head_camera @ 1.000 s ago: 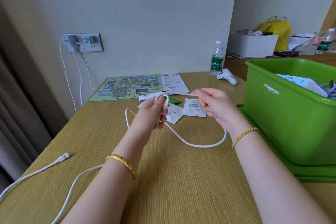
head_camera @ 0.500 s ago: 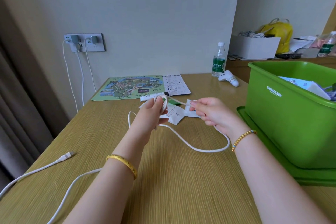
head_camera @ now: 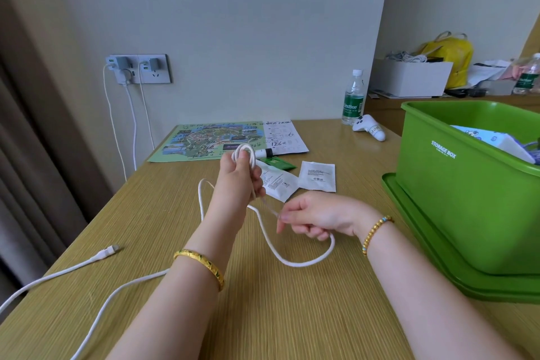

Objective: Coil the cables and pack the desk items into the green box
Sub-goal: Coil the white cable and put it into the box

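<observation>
Right hand now lower, seemingly pinching white cable below left hand gripping its coil.

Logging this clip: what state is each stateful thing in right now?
white cable: partly coiled, rest loose on desk
left hand: grips the coil
right hand: pinches the cable
green box: open, partly filled
water bottle: upright, capped

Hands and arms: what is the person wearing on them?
Both arms are bare, no sleeves showing. The left hand has a solid gold bangle at its wrist. The right hand has a thin bracelet of small gold beads with a few blue ones.
</observation>
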Demonstrator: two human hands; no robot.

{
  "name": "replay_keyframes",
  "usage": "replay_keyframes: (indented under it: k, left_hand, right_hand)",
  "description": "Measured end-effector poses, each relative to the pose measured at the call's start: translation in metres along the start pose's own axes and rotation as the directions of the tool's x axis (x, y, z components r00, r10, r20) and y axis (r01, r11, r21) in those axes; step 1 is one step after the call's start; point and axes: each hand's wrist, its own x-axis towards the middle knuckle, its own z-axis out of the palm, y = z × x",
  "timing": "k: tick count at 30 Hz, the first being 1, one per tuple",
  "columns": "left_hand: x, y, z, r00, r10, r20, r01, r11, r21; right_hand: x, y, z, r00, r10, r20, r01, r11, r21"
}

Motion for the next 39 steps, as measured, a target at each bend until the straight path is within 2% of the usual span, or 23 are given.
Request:
replay_keyframes:
  k: [6, 8, 11, 13, 15, 18, 21, 24, 26, 30, 34, 36, 39]
  left_hand:
    - [0.002, -0.001, -0.002, 0.994, -0.042, 0.099, 0.036, 0.998, 0.056]
    - [0.002, 0.001, -0.003, 0.998, -0.058, 0.018, 0.056, 0.994, 0.090]
    - [0.007, 0.001, -0.011, 0.993, 0.050, -0.110, -0.017, 0.958, 0.285]
    - [0.012, 0.001, -0.018, 0.983, 0.112, -0.144, -0.056, 0.937, 0.345]
    - [0.015, 0.000, -0.021, 0.982, 0.122, -0.141, -0.057, 0.918, 0.392]
    - [0.014, -0.002, -0.019, 0.995, 0.099, -0.027, -0.068, 0.831, 0.552]
    - [0.006, -0.003, -0.014, 0.975, -0.036, 0.219, -0.119, 0.747, 0.655]
    - [-0.004, -0.003, -0.009, 0.873, -0.202, 0.443, -0.138, 0.770, 0.623]
    - [-0.008, -0.005, -0.006, 0.814, -0.237, 0.531, -0.174, 0.771, 0.612]
    - [-0.016, -0.005, -0.001, 0.756, -0.200, 0.623, -0.282, 0.759, 0.586]
    - [-0.018, -0.003, 0.000, 0.798, -0.210, 0.565, -0.150, 0.839, 0.524]
    - [-0.020, -0.003, 0.001, 0.800, -0.219, 0.559, -0.085, 0.880, 0.466]
    - [-0.022, 0.000, 0.002, 0.785, -0.176, 0.594, -0.100, 0.910, 0.402]
  right_hand:
    - [0.000, 0.000, -0.002, 0.998, 0.032, -0.058, -0.035, 0.999, -0.041]
    - [-0.004, -0.001, -0.007, 0.998, 0.025, -0.054, -0.026, 0.999, -0.028]
    - [-0.014, -0.003, -0.018, 0.999, -0.034, -0.026, 0.035, 0.999, 0.039]
    - [-0.020, -0.002, -0.027, 0.997, -0.069, -0.040, 0.075, 0.984, 0.159]
    - [-0.024, 0.000, -0.034, 0.990, -0.082, -0.113, 0.107, 0.964, 0.242]
    - [-0.024, 0.001, -0.039, 0.955, -0.104, -0.276, 0.188, 0.935, 0.300]
    - [-0.021, 0.002, -0.040, 0.878, -0.147, -0.456, 0.305, 0.906, 0.295]
    - [-0.017, 0.003, -0.038, 0.823, -0.206, -0.530, 0.417, 0.852, 0.316]
    - [-0.014, 0.004, -0.036, 0.813, -0.236, -0.533, 0.460, 0.821, 0.338]
    - [-0.011, 0.006, -0.034, 0.806, -0.260, -0.532, 0.500, 0.781, 0.374]
    - [-0.011, 0.008, -0.037, 0.798, -0.239, -0.554, 0.515, 0.748, 0.418]
    - [-0.011, 0.008, -0.036, 0.812, -0.202, -0.547, 0.480, 0.765, 0.430]
    - [-0.009, 0.007, -0.033, 0.862, -0.178, -0.474, 0.396, 0.821, 0.411]
